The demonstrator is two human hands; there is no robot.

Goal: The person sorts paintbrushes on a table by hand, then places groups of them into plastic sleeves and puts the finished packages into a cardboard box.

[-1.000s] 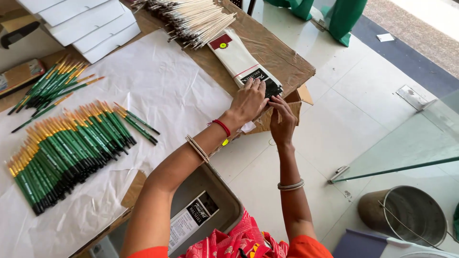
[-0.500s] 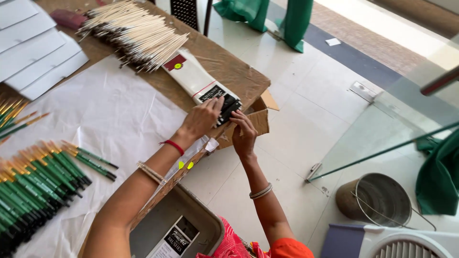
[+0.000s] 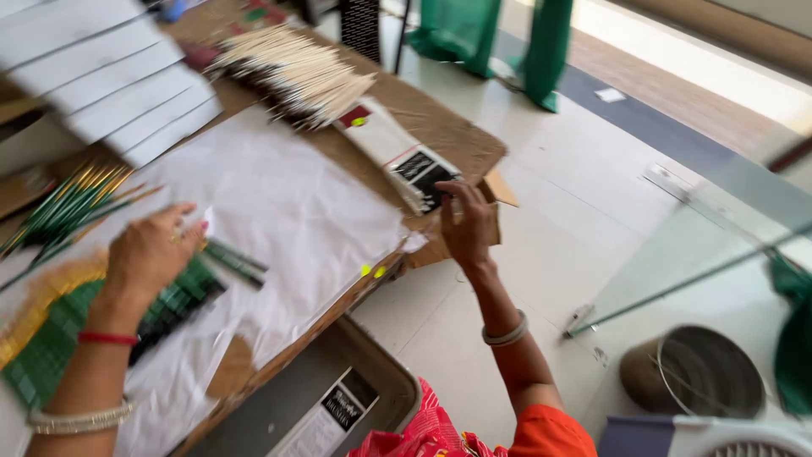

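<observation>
While left hand (image 3: pixel 152 254) spread open over green brushes (image 3: pixel 182 292), right hand (image 3: pixel 465 224) pinched packet (image 3: pixel 397 161); steadying packet edge seemed wise.

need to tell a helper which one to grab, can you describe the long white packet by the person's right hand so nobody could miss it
Start at the brown cardboard-covered table and go to its far corner, just below the heap of pale sticks. The long white packet lies there with its dark-labelled end at the table edge, where the right hand touches it. Unlike the green brushes near the left hand, it is flat and white, with a red patch on top.
</observation>
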